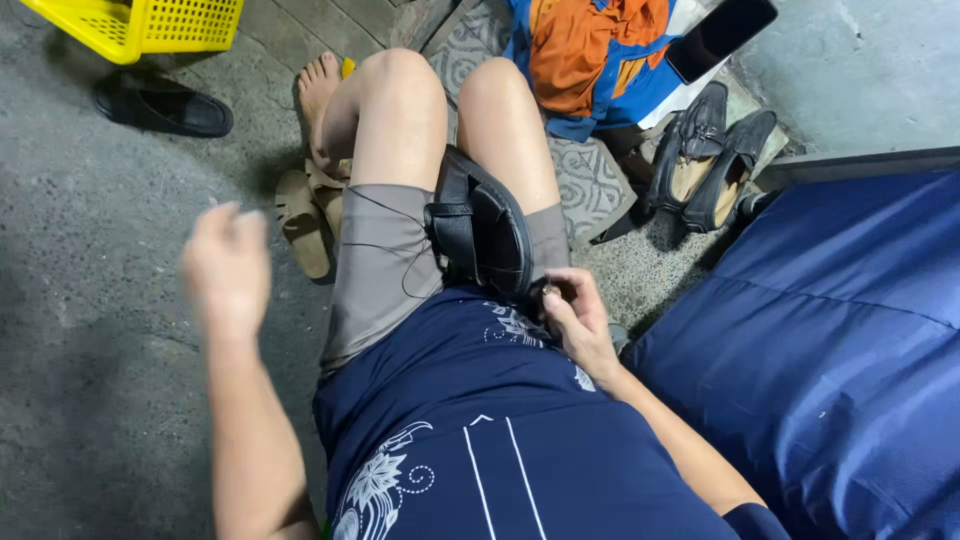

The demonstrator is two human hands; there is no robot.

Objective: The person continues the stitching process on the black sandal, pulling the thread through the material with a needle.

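Nearest the lens is the person's own dark blue shirt with its pale floral print, and above it the grey shorts over two bent knees. Wedged between the thighs sits a black sandal, sole side turned toward the right leg, strap facing left. At its lower heel end the right hand pinches the sandal's edge with curled fingers, seemingly closed around some small dark object too, though what that is cannot be made out. Raised out to the side, the left hand hangs in the air over the concrete floor, blurred, fingers loosely curled and empty as far as can be seen (a thin thread seems to trail across the shorts). Tan sandals lie by the bare foot. Farther off: a yellow basket, a single black shoe, a pair of black loafers, orange-and-blue cloth, and a blue cushion at right
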